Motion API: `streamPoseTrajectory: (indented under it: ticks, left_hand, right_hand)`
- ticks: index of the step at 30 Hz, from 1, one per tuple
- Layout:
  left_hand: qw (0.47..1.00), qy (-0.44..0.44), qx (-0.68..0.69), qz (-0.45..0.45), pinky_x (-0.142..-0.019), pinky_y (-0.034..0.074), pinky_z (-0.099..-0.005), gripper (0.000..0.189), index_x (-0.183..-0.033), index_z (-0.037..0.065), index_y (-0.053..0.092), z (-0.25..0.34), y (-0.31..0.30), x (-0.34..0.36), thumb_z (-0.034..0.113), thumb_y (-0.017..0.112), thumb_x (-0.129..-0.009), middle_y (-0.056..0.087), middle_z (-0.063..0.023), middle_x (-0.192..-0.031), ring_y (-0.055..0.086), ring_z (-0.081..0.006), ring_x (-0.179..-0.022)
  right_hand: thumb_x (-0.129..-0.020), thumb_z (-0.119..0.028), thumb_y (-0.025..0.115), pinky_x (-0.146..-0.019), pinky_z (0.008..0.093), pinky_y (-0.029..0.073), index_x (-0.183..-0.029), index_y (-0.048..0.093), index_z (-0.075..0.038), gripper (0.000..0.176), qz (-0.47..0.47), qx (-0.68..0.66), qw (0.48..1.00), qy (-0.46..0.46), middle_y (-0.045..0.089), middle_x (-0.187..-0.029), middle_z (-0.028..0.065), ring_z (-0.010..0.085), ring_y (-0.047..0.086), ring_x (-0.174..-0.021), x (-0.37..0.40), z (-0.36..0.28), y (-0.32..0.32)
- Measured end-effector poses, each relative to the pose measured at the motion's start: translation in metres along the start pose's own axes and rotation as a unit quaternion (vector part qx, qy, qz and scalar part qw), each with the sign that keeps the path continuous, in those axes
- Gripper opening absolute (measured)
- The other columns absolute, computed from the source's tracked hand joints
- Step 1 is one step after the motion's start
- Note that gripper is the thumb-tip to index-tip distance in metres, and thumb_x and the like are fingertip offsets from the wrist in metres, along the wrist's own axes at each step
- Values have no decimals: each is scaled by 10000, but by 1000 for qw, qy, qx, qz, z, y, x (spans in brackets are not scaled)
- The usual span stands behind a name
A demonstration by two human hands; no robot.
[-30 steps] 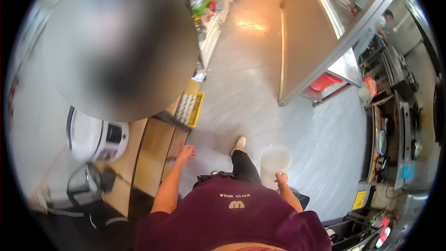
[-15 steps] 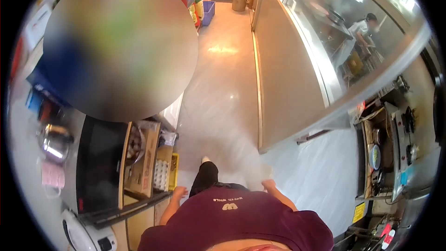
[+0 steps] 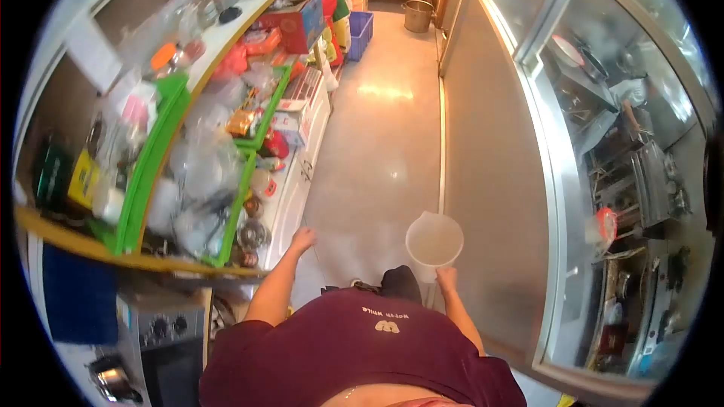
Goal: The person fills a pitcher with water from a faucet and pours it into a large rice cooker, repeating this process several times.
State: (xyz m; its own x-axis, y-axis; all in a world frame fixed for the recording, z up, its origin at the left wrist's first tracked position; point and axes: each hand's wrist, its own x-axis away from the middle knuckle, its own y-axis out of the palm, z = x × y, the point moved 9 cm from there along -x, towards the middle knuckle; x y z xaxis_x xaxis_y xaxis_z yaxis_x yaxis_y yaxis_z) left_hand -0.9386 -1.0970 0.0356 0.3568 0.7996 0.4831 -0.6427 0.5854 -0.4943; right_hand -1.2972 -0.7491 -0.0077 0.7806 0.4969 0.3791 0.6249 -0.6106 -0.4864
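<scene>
A white, translucent pitcher (image 3: 434,239) hangs in front of the body, to the right of the dark-clad leg. My right hand (image 3: 446,278) is closed on it at its near side, where the handle seems to be. The pitcher looks upright, and its inside is pale; whether it holds liquid I cannot tell. My left hand (image 3: 304,240) is held low beside the white cabinet (image 3: 296,173), with fingers curled and nothing visible in them.
Shelves with green-edged racks (image 3: 154,158) of bags and jars line the left. A metal partition (image 3: 494,136) runs along the right. Ahead, a metal pot (image 3: 417,16) and a blue crate (image 3: 360,35) stand on the floor (image 3: 369,128).
The view has moved forward along the passage. My left hand is higher and further forward. The pitcher in my right hand now shows clearly, and the shelves at left are visible.
</scene>
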Motion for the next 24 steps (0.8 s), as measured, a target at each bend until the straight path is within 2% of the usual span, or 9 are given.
streamPoseTrajectory:
  ticks: [4,8,12,14,16,17,19,21,24]
  left_hand:
    - [991,129,-4,20,-513,422,-279,288,-749,6,552,156,19,-123,273,443,-741,564,-82,-626,545,-153,-560]
    - [985,171,2,-17,-516,426,-280,291,-737,21,550,173,73,-229,292,445,-738,568,-75,-625,540,-151,-549]
    - [987,-71,-62,-132,-465,413,-278,249,-722,40,554,136,103,-254,264,444,-721,556,-64,-581,533,-143,-529]
    - [976,-179,95,-80,-431,402,-290,204,-674,43,554,104,95,-259,217,452,-708,544,-72,-573,526,-147,-511]
    - [979,-180,92,-37,-454,413,-319,198,-668,42,556,78,76,-273,203,449,-714,545,-78,-586,532,-160,-516]
    - [973,6,-218,-80,-492,424,-363,167,-685,37,557,63,76,-297,175,466,-703,557,-95,-620,543,-199,-528]
    - [894,-34,-387,-222,-530,429,-396,167,-705,23,563,37,68,-311,173,497,-673,574,-123,-689,557,-244,-568]
    - [918,-394,-47,13,-543,433,-398,199,-734,9,566,81,-7,-301,178,530,-635,577,-146,-725,564,-260,-592]
    - [937,-330,-109,-38,-547,445,-380,173,-710,22,583,22,-27,-427,158,517,-625,580,-155,-717,570,-263,-603]
  right_hand:
    - [-611,-133,510,-390,298,389,-607,511,39,173,-4,-48,999,-10,456,-457,69,168,467,-402,-109,-54,11]
    - [-621,-145,511,-392,296,391,-607,494,20,167,5,-56,996,68,457,-474,65,161,473,-420,-211,-75,17]
    - [-629,-150,506,-387,307,392,-620,510,22,172,-63,-6,998,23,480,-496,83,186,486,-410,-308,-142,32]
    - [-633,-153,504,-383,313,392,-640,524,28,183,-99,92,991,13,504,-519,95,201,495,-405,-368,-161,40]
    - [-636,-158,503,-376,322,392,-661,533,31,193,-136,118,984,-2,522,-531,101,214,510,-405,-421,-210,47]
    - [-638,-160,502,-373,327,392,-672,537,32,199,-154,128,980,-10,531,-537,104,220,517,-406,-446,-235,54]
    - [-637,-162,504,-361,320,387,-649,535,26,190,-137,70,987,43,532,-526,101,209,528,-413,-505,-255,64]
    - [-636,-161,507,-350,310,382,-623,532,20,184,-129,33,989,70,526,-509,96,197,534,-415,-558,-279,82]
    - [-630,-152,519,-336,288,374,-561,523,6,172,-100,18,993,67,508,-487,86,173,528,-408,-623,-325,89]
